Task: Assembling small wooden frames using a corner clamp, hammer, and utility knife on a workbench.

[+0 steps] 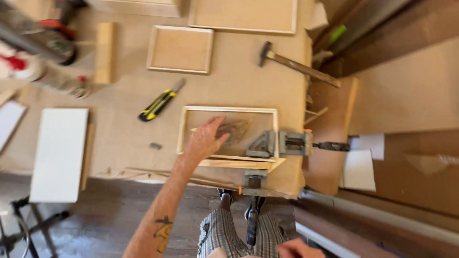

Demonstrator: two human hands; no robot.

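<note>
My left hand (pixel 206 137) lies flat inside a light wooden frame (pixel 228 110) on the brown workbench, fingers spread over a crumpled piece of sandpaper or cloth (pixel 236 130). A metal corner clamp (pixel 275 145) grips the frame's near right corner, its handle sticking out to the right. My right hand (pixel 295 249) is at the bottom edge, close to the dark handle (pixel 252 224) of the clamp's second screw; whether it grips anything is cut off from view.
A yellow-and-black utility knife (pixel 159 102) lies left of the frame. A hammer (pixel 296 64) rests at the bench's right edge. Two finished frames (pixel 180 49) sit farther back. A white board (pixel 59 152) lies at left, power tools beyond it.
</note>
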